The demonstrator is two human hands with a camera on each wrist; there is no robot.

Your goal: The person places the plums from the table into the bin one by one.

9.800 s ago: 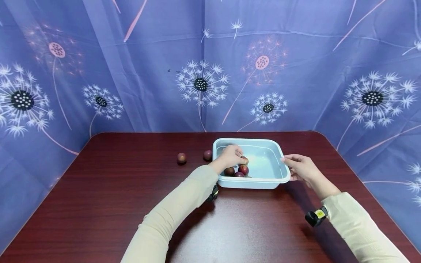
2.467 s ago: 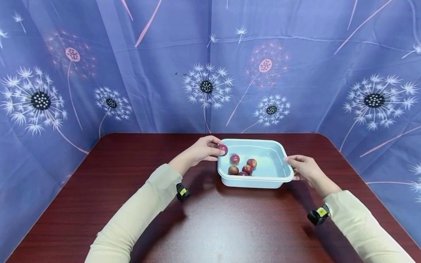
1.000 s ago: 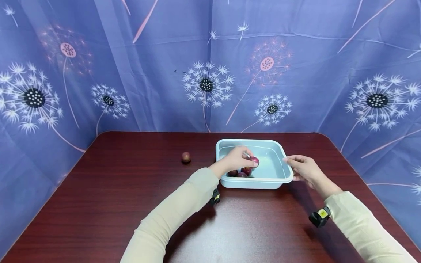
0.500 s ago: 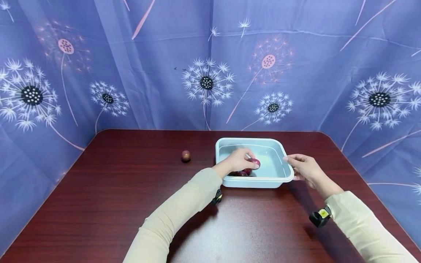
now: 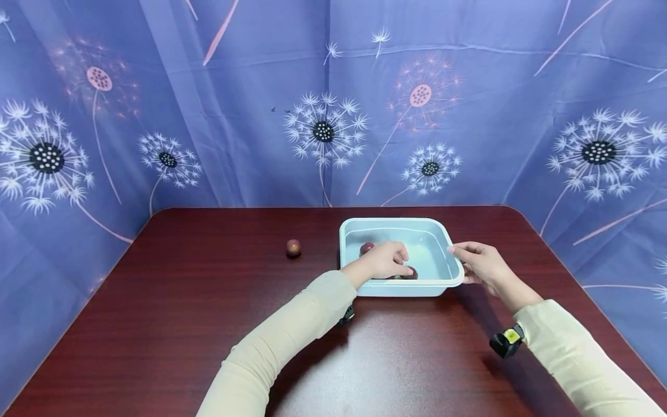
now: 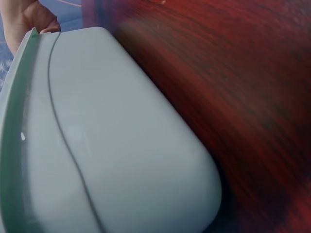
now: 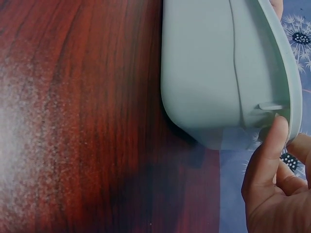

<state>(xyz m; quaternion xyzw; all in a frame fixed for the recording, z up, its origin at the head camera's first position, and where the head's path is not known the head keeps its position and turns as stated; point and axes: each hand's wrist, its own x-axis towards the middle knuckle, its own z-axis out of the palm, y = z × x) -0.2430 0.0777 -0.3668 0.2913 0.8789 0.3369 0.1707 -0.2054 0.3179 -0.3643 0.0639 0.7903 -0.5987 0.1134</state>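
Note:
A pale blue plastic basin (image 5: 429,237) stands at the right of the table. My left hand (image 5: 384,260) is inside it, fingers bent and apart from the thumb. The thumb tip is at a round dark-red fruit (image 5: 411,273) that looks like a passion fruit; another fruit (image 5: 366,249) lies behind the wrist. The hand and front wall hide most of the other fruit. My right hand (image 5: 482,266) pinches the basin's right rim, its thumb under the rim in the right wrist view. The left wrist view shows mainly the basin's outer wall (image 6: 116,126).
One more round fruit (image 5: 293,248) sits on the dark red-brown wooden table (image 5: 208,289), left of the basin. A blue curtain (image 5: 234,116) with dandelion prints hangs behind the table and along its sides.
My left hand brought a fruit into the basin and has let go of it. Over the last half second the hand moved slightly toward the basin's front right. The right hand keeps its hold.

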